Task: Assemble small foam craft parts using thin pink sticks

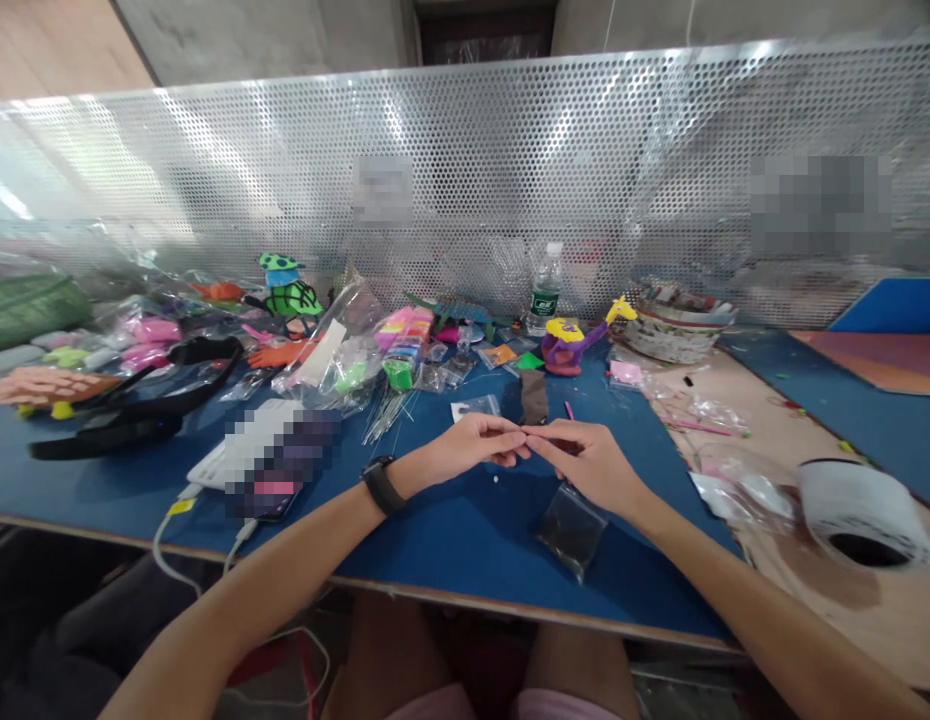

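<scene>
My left hand (487, 438) and my right hand (585, 455) meet fingertip to fingertip above the blue tabletop (450, 540). Both are closed in a pinch; whatever sits between the fingertips is too small to make out. Just behind them lies a brown strip of clay (533, 395), with a thin pink stick (569, 411) to its right. Under my right hand rests a zip bag (572, 530) with dark contents. A tiny white bit (496, 479) lies below my left fingers. Behind my left hand is a small clear bag (476, 407).
At the back stand a water bottle (544, 290), a giraffe-like clay figure (577, 340) and a paper-wrapped basket (675, 325). Thin wires (390, 410) and bagged coloured clay (405, 345) lie left of centre. A phone (274, 500) is front left; a white roll (862, 510) is at right.
</scene>
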Demonstrator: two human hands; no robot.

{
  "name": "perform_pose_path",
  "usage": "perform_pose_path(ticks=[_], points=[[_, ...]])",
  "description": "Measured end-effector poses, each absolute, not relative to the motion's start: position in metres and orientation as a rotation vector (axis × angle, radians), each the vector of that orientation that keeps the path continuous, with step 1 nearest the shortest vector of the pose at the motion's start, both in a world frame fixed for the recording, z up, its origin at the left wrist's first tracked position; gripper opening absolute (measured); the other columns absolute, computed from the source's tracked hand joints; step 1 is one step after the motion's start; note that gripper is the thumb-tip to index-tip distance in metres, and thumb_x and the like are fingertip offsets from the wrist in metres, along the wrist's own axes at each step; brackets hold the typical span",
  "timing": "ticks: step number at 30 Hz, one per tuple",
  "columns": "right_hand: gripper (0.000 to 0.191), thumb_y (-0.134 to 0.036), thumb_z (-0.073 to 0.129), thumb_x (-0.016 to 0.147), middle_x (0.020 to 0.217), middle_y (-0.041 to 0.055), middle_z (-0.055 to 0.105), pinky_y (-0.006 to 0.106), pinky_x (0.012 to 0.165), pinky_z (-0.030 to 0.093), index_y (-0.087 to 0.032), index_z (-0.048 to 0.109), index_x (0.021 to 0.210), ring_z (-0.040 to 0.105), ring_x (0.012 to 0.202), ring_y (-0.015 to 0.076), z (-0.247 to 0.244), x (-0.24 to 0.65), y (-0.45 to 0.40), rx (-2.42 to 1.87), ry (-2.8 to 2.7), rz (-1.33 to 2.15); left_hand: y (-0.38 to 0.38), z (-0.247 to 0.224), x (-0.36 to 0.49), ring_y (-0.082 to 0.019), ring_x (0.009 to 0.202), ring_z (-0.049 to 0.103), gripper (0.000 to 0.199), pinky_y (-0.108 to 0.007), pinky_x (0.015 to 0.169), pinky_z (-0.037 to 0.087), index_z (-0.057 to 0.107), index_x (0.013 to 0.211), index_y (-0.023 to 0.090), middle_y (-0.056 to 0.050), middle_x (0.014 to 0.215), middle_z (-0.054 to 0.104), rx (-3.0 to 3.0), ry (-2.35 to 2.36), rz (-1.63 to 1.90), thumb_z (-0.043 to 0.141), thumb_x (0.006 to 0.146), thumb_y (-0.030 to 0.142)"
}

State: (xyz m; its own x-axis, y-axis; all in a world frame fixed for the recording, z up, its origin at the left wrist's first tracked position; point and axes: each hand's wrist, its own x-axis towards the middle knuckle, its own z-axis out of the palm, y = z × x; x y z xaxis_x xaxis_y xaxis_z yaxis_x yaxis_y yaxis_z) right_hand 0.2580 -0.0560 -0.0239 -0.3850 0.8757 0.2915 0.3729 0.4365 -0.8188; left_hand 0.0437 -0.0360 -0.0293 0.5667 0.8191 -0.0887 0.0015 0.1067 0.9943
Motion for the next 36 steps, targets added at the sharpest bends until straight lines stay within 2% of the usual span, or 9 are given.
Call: perform_pose_path(ticks=[4, 9, 12, 17, 21, 27, 30, 33, 36], points=[[0.04, -0.046, 0.049, 0.097, 0.079, 0.0038, 0.073, 0.024, 0.049, 0.043, -0.019, 0.076, 0.108, 0.057, 0.051, 0.0122, -0.015, 0.27, -0.048, -1.146, -1.916, 0.635, -0.037, -0.028, 0.045, -0.01, 0.07, 0.062, 0.041, -0.025, 0.071, 0.048, 0.073, 0.101, 0.013, -0.008, 0.09, 0.072, 1.185, 0.778, 0.726, 0.082, 0.075, 0.043], [0.03, -0.042, 0.053, 0.092, 0.083, 0.0046, 0.076, 0.029, 0.07, 0.047, -0.021, 0.074, 0.085, 0.069, 0.075, 0.0208, -0.012, 0.298, -0.02, -1.518, -1.961, 0.135, -0.039, -0.025, 0.046, -0.009, 0.066, 0.06, 0.032, -0.026, 0.07, 0.049, 0.072, 0.099, 0.012, -0.005, 0.084, 0.069, 1.116, 0.773, 0.746, 0.077, 0.081, 0.038], [0.032, -0.05, 0.06, 0.086, 0.083, 0.0057, 0.076, 0.031, 0.068, 0.046, -0.022, 0.074, 0.081, 0.07, 0.079, 0.0243, -0.02, 0.306, -0.01, -1.831, -2.123, 0.163, -0.04, -0.026, 0.047, -0.009, 0.068, 0.061, 0.029, -0.027, 0.073, 0.049, 0.071, 0.098, 0.012, -0.006, 0.087, 0.068, 1.111, 0.77, 0.742, 0.076, 0.082, 0.036], [0.027, -0.037, 0.056, 0.088, 0.093, 0.0099, 0.077, 0.031, 0.069, 0.045, -0.02, 0.076, 0.093, 0.071, 0.089, 0.0266, -0.028, 0.306, -0.007, -2.006, -2.283, 0.246, -0.038, -0.028, 0.046, -0.011, 0.072, 0.062, 0.031, -0.029, 0.076, 0.05, 0.07, 0.099, 0.013, -0.009, 0.097, 0.071, 1.129, 0.773, 0.748, 0.079, 0.079, 0.035], [0.03, -0.038, 0.052, 0.092, 0.096, 0.0149, 0.076, 0.033, 0.066, 0.044, -0.017, 0.074, 0.096, 0.071, 0.091, 0.0303, -0.029, 0.307, -0.011, -2.074, -2.338, 0.276, -0.037, -0.03, 0.046, -0.01, 0.07, 0.062, 0.031, -0.028, 0.074, 0.05, 0.069, 0.098, 0.013, -0.008, 0.094, 0.071, 1.127, 0.788, 0.763, 0.078, 0.079, 0.035], [0.022, -0.029, 0.05, 0.093, 0.088, 0.0191, 0.072, 0.033, 0.065, 0.041, -0.012, 0.065, 0.095, 0.07, 0.084, 0.0309, -0.031, 0.306, -0.016, -2.013, -2.374, 0.2, -0.033, -0.034, 0.044, -0.009, 0.067, 0.06, 0.032, -0.027, 0.072, 0.05, 0.07, 0.106, 0.014, -0.006, 0.091, 0.069, 1.144, 0.798, 0.784, 0.075, 0.083, 0.036], [0.019, -0.026, 0.045, 0.095, 0.079, 0.0127, 0.069, 0.031, 0.061, 0.037, -0.014, 0.059, 0.099, 0.067, 0.073, 0.0257, -0.023, 0.301, -0.018, -1.88, -2.254, 0.223, -0.032, -0.036, 0.043, -0.01, 0.07, 0.062, 0.034, -0.028, 0.073, 0.051, 0.071, 0.106, 0.013, -0.009, 0.096, 0.071, 1.169, 0.793, 0.766, 0.074, 0.084, 0.039], [0.018, -0.029, 0.038, 0.1, 0.074, 0.0035, 0.064, 0.028, 0.06, 0.038, -0.019, 0.053, 0.099, 0.059, 0.061, 0.018, -0.012, 0.291, -0.028, -1.443, -2.12, 0.362, -0.034, -0.037, 0.044, -0.01, 0.072, 0.064, 0.037, -0.028, 0.074, 0.052, 0.071, 0.106, 0.013, -0.011, 0.099, 0.073, 1.165, 0.805, 0.753, 0.077, 0.082, 0.041], [0.032, -0.042, 0.029, 0.105, 0.068, -0.0005, 0.056, 0.027, 0.055, 0.038, -0.022, 0.05, 0.089, 0.05, 0.054, 0.014, -0.006, 0.28, -0.043, -1.119, -1.99, 0.565, -0.036, -0.037, 0.045, -0.011, 0.074, 0.066, 0.041, -0.028, 0.075, 0.053, 0.071, 0.107, 0.013, -0.012, 0.104, 0.074, 1.144, 0.816, 0.75, 0.079, 0.079, 0.042]])
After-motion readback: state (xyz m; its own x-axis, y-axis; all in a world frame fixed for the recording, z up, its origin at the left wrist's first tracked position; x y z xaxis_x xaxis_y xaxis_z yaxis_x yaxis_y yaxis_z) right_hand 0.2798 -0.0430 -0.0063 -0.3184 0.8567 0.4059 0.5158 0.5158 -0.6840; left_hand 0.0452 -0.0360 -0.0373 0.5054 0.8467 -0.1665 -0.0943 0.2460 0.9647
